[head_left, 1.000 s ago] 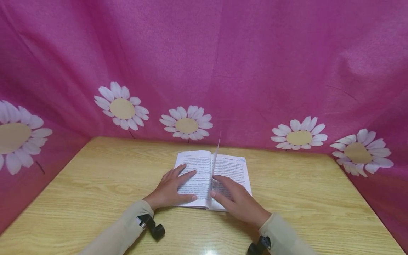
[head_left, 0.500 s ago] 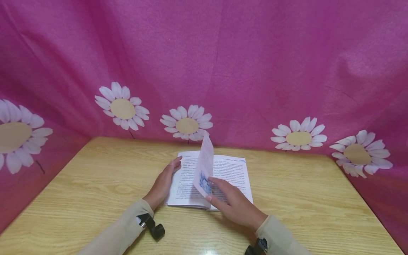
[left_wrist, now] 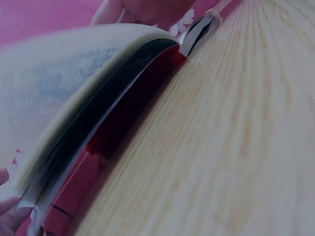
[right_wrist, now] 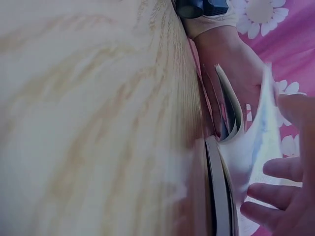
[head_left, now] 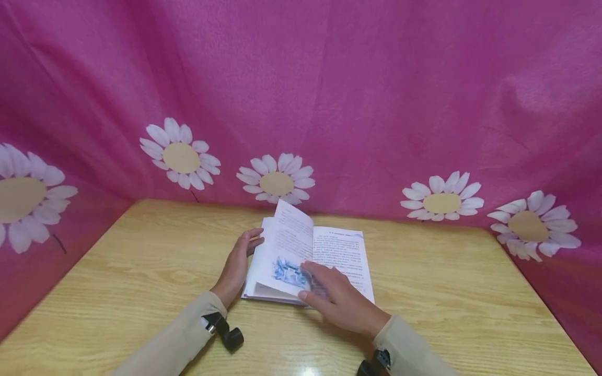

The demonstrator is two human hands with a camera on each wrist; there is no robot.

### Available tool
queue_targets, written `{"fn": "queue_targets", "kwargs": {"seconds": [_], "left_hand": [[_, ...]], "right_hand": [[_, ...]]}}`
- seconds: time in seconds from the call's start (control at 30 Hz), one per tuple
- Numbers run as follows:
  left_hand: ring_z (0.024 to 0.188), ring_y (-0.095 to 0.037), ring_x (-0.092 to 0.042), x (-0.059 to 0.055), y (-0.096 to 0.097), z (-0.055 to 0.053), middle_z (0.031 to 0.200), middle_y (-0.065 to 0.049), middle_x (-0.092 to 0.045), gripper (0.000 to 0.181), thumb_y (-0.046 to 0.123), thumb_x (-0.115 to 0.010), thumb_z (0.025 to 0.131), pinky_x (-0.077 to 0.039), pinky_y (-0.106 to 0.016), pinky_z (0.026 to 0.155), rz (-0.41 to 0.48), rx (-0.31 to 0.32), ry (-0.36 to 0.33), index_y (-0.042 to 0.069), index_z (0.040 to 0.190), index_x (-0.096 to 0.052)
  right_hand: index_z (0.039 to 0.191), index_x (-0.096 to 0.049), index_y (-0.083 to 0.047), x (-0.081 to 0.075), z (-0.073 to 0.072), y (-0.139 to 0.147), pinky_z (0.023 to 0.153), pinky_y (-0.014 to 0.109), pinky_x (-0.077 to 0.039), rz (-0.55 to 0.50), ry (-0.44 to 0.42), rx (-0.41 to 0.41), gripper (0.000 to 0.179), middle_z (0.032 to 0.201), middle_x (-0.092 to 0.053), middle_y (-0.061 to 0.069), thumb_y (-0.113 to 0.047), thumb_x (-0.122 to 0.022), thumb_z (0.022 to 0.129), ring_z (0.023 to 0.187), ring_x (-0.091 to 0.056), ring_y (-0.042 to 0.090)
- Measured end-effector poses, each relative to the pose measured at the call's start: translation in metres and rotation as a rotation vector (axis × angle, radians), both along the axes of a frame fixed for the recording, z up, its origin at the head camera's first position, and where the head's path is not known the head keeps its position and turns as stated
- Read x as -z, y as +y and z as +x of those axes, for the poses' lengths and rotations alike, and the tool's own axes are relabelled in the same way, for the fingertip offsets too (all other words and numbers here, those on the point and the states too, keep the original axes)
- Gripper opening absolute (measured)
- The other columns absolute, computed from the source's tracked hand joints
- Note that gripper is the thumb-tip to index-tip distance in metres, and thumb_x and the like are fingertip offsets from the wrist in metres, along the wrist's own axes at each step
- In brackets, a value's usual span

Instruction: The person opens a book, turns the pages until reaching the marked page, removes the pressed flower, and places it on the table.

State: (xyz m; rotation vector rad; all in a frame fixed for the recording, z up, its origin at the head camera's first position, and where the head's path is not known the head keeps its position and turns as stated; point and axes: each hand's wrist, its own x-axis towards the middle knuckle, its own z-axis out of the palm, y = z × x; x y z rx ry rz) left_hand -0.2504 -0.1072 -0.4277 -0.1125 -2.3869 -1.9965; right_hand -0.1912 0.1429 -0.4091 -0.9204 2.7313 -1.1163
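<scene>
An open book (head_left: 339,250) with printed text lies on the table. One page (head_left: 293,235), bearing a blue picture near its lower corner, stands raised and leans over the left half. My left hand (head_left: 233,269) holds the left edge of the book, its fingers (left_wrist: 12,216) at the page edges in the left wrist view. That half is lifted and curved, with a gap below it. My right hand (head_left: 345,300) lies over the middle, index finger and thumb extended against the raised page. Its fingers (right_wrist: 275,194) are spread beside the page in the right wrist view.
The light wooden table (head_left: 451,303) reaches back to a pink curtain (head_left: 367,104) with large white daisies. Small black cameras sit on both wrists, the left wrist camera (head_left: 230,337) close over the table.
The raised page has swung from upright over to the left, following my right hand. My left hand has moved off the left page to the book's left edge, and that half has risen.
</scene>
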Motion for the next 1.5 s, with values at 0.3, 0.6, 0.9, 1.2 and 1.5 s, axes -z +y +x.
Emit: {"fn": "queue_targets", "kwargs": {"seconds": [0.3, 0.6, 0.9, 1.2, 1.5], "left_hand": [[0.136, -0.026, -0.040, -0.004, 0.001, 0.001, 0.146, -0.008, -0.043, 0.059, 0.058, -0.020, 0.101, -0.028, -0.046, 0.112, -0.018, -0.002, -0.012, 0.021, 0.140, -0.044], [0.140, -0.022, -0.030, -0.003, 0.004, 0.001, 0.150, -0.002, -0.037, 0.041, 0.030, -0.040, 0.104, -0.022, -0.044, 0.116, -0.105, 0.033, 0.103, 0.015, 0.141, -0.045], [0.147, -0.023, -0.015, 0.006, 0.002, 0.001, 0.159, 0.004, -0.023, 0.060, 0.031, -0.071, 0.088, -0.015, -0.056, 0.115, -0.359, 0.189, 0.193, 0.025, 0.142, -0.046], [0.147, -0.032, -0.006, 0.010, 0.000, 0.003, 0.160, -0.005, -0.017, 0.078, 0.043, -0.075, 0.079, -0.007, -0.062, 0.112, -0.626, 0.386, 0.346, 0.023, 0.147, -0.043], [0.148, -0.031, -0.001, 0.009, 0.001, 0.007, 0.161, -0.003, -0.014, 0.090, 0.060, -0.071, 0.076, 0.000, -0.058, 0.114, -0.744, 0.454, 0.306, 0.027, 0.151, -0.033]], "right_hand": [[0.146, -0.044, -0.016, 0.000, 0.003, -0.002, 0.115, 0.055, -0.010, 0.097, -0.020, -0.014, 0.063, 0.155, -0.033, 0.002, -0.054, -0.050, 0.095, 0.143, -0.026, 0.019], [0.147, -0.043, -0.017, 0.002, 0.004, -0.003, 0.115, 0.056, -0.007, 0.183, -0.007, -0.018, 0.067, 0.158, -0.027, 0.000, -0.058, -0.047, 0.095, 0.144, -0.024, 0.019], [0.146, -0.044, -0.020, 0.006, 0.002, -0.004, 0.113, 0.062, -0.011, 0.242, 0.040, -0.040, 0.067, 0.157, -0.028, 0.001, -0.062, -0.046, 0.093, 0.144, -0.024, 0.020], [0.146, -0.044, -0.018, 0.003, 0.003, -0.005, 0.113, 0.061, -0.013, 0.257, 0.076, -0.054, 0.067, 0.157, -0.028, 0.002, -0.060, -0.046, 0.094, 0.144, -0.025, 0.021], [0.146, -0.044, -0.016, 0.003, 0.003, -0.005, 0.111, 0.063, -0.015, 0.265, 0.117, -0.072, 0.067, 0.157, -0.030, 0.003, -0.058, -0.048, 0.094, 0.143, -0.026, 0.022]]}}
